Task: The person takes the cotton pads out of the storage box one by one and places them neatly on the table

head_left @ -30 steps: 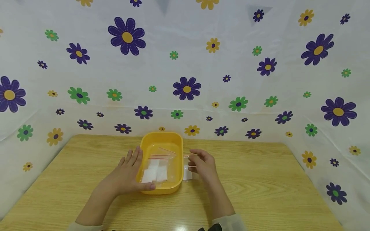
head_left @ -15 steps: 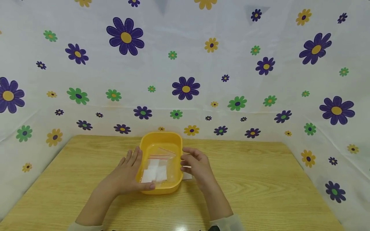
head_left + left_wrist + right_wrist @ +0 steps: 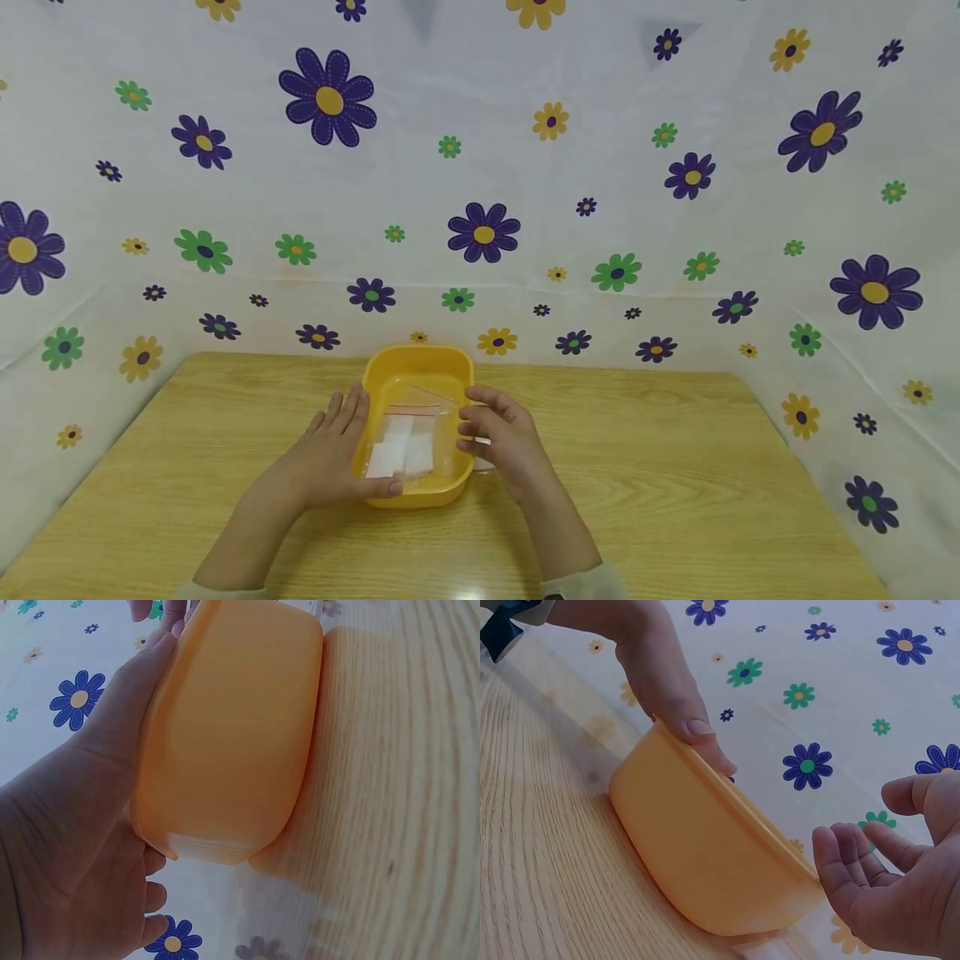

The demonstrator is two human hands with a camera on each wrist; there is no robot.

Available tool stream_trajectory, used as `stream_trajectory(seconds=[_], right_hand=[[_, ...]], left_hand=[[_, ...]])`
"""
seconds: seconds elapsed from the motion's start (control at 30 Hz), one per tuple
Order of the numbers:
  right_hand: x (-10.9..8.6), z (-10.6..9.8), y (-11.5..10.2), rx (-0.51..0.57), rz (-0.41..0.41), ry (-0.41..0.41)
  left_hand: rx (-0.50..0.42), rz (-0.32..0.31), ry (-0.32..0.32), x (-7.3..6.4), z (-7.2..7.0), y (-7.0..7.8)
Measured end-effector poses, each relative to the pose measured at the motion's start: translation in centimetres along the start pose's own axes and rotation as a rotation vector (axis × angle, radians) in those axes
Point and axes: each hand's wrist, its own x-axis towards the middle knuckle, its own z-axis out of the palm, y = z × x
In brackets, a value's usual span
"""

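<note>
A yellow plastic tub [image 3: 412,500] stands on the table, with several small clear zip bags [image 3: 418,452] inside, red lines along their tops and white pieces in them. My left hand [image 3: 324,460] rests against the tub's left side, fingers straight and thumb lying over the near rim. At the right rim hovers my right hand [image 3: 506,446], its fingers loosely bent; in the right wrist view this hand [image 3: 900,889] shows nothing between fingers and thumb. Partly hidden under it, another small bag [image 3: 483,466] lies on the table against the tub's right side.
The wooden table [image 3: 660,475] runs back to a white cloth [image 3: 525,167] printed with purple, green and yellow flowers. This cloth also hangs along both sides of the table.
My right hand has moved left from above the bag beside the tub to the tub's right rim, covering more of that bag. Left hand and tub have stayed in place.
</note>
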Motion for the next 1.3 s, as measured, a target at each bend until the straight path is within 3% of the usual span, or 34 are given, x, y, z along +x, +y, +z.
stream_trajectory(seconds=[0.43,0.7,0.97,1.3], right_hand=[[-0.5,0.3,-0.6,0.062,-0.007,-0.048],[-0.8,0.9,-0.8,0.078,0.027,-0.054],[-1.0,1.8,-0.4,0.203,0.087,-0.114],[-1.3,2.5,0.0,0.231,0.09,-0.149]], left_hand=[[0.013,0.011,0.005,0.1,-0.1,-0.1],[0.013,0.016,0.008,0.0,-0.1,-0.1],[0.008,0.005,0.007,0.0,-0.2,0.0],[0.002,0.017,0.012,-0.1,0.0,0.0]])
